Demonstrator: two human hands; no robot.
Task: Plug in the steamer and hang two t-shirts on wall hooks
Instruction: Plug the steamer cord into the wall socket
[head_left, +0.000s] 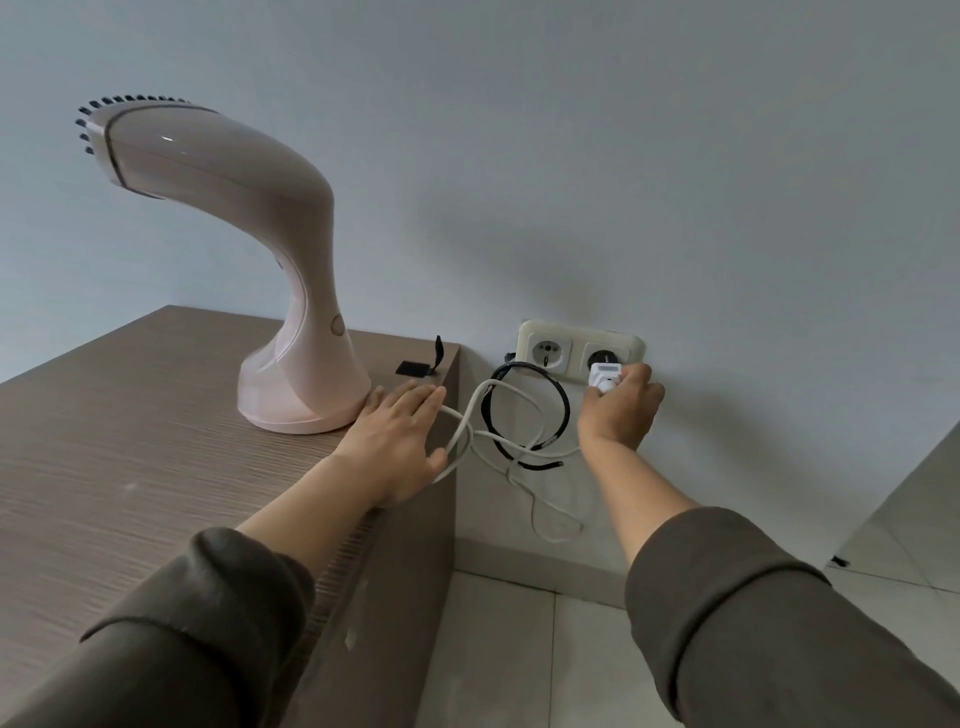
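- Step in hand, as I judge it: plugging in the steamer; nothing of the t-shirts or wall hooks shows here
- The right hand (621, 402) has its fingers curled round the white plug (605, 376), which sits at the right-hand opening of the double wall socket (579, 351), just above the knuckles
- Whether the plug's pins are fully seated cannot be told; the plug body seems to stand a little off the socket face
- The left hand (397, 434) lies flat with fingers straight and spread on the corner of the wooden cabinet (130, 441), the white cord (467, 421) running under its fingertips
- The pink steamer (275, 270) stands upright on the cabinet, its base touching the far side of the left hand
- Between the two hands the white cord hangs in loose loops, crossing a black cable (561, 410) coiled against the wall below the socket
- The socket's other opening, on the left-hand side of the plug, is free
- Next move likely calls for a straight, firm push of the plug into the wall, with the left hand keeping the cord slack so the steamer is not tugged off its base
- After that both hands must let go and turn to the t-shirts, out of view
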